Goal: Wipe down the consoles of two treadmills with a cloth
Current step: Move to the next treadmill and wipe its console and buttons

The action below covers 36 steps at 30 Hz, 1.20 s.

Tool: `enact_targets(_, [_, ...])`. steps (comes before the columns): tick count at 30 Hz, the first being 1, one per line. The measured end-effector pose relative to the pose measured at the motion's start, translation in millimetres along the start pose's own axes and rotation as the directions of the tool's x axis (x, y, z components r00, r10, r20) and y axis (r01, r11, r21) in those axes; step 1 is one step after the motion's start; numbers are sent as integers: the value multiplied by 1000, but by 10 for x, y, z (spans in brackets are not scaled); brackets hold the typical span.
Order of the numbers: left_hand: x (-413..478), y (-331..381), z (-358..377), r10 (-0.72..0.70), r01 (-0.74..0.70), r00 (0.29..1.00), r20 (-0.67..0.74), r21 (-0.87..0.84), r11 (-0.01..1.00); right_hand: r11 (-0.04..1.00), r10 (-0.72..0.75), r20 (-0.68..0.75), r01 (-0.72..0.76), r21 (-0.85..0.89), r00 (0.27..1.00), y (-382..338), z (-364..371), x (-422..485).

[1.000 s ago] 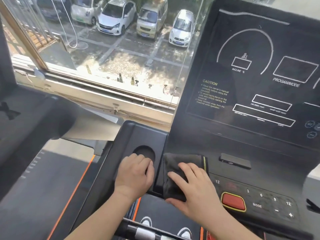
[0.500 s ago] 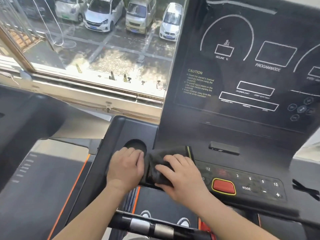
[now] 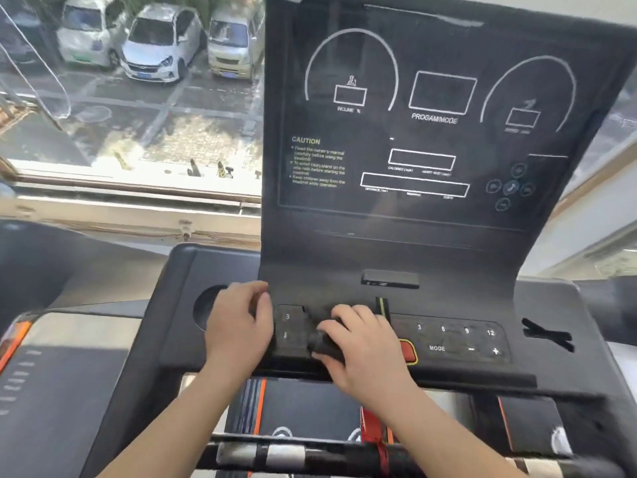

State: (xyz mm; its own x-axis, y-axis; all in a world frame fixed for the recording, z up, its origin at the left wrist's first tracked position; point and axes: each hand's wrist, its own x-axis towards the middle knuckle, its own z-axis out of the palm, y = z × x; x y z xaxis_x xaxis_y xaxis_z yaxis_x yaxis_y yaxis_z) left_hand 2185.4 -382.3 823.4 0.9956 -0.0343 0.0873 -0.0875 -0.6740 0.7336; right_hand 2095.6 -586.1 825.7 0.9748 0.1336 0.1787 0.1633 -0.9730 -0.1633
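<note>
1. Head view: right hand (image 3: 362, 350) grips the bunched cloth (image 3: 315, 334) on the keypad (image 3: 448, 336), further right than half a second ago.
2. Left hand (image 3: 238, 326) rests loosely curled and empty beside the cup holder (image 3: 203, 305).
3. Wiping looks underway on the keypad; the screen (image 3: 379, 139) is probably still to do.

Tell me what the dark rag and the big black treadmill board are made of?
Dark grey bunched cloth: soft fabric, maybe microfibre; it crumples under the right hand. Black upright treadmill console: probably hard matte plastic; it has a stiff curved shape and carries printed white markings.
</note>
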Motion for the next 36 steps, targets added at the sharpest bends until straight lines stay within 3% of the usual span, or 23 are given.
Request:
enact_targets(4, [-190, 638, 521, 240, -215, 949, 203, -139, 967, 981, 193, -43, -192, 18, 980, 574, -172, -286])
enact_targets(7, [-359, 1033, 903, 368, -321, 888, 277, -199, 926, 957, 289, -56, -288, 28, 956, 1054, -320, -533])
enact_targets(13, [-581, 1486, 1317, 341, -262, 861, 378, -246, 933, 863, 501, -122, -506, -9, 857, 2068, -561, -1070])
enact_targets(16, [-621, 1570, 1351, 319, -248, 872, 371, -227, 942, 825, 553, -155, -564, -36, 819, 2115, -511, -1074])
enact_targets(19, [-667, 1547, 1294, 293, -230, 888, 353, -211, 950, 874, 465, -212, -484, -48, 860, 1796, -392, -986])
enact_targets(22, [-686, 1479, 1219, 278, -229, 908, 315, -186, 956, 974, 223, -145, -214, 74, 964, 1614, -313, -931])
enact_targets(24, [-663, 1425, 1183, 270, -226, 915, 300, -172, 959, 989, 68, -94, -55, 138, 993, 1721, -350, -913])
enact_targets(26, [-642, 1395, 1140, 256, -212, 921, 294, -174, 962, 985, 18, -61, -7, 175, 998, 1967, -438, -910])
enact_targets(28, [-621, 1384, 1112, 245, -201, 927, 286, -172, 964, 986, 82, -69, -71, 154, 994, 2208, -527, -932])
enact_targets(30, [-611, 1365, 1089, 243, -195, 928, 282, -187, 963, 954, 285, -142, -266, 138, 948, 2311, -542, -924])
enact_targets(33, [-549, 1297, 1026, 238, -193, 936, 261, -189, 963, 743, 668, -172, -635, 214, 724, 2160, -504, -656])
enact_targets(35, [-492, 1206, 936, 219, -179, 945, 241, -179, 967, 576, 811, -95, -759, 304, 577, 1955, -514, -411])
enact_targets(36, [-469, 1148, 873, 208, -171, 950, 235, -169, 971, 536, 834, -87, -764, 360, 544, 1847, -532, -287])
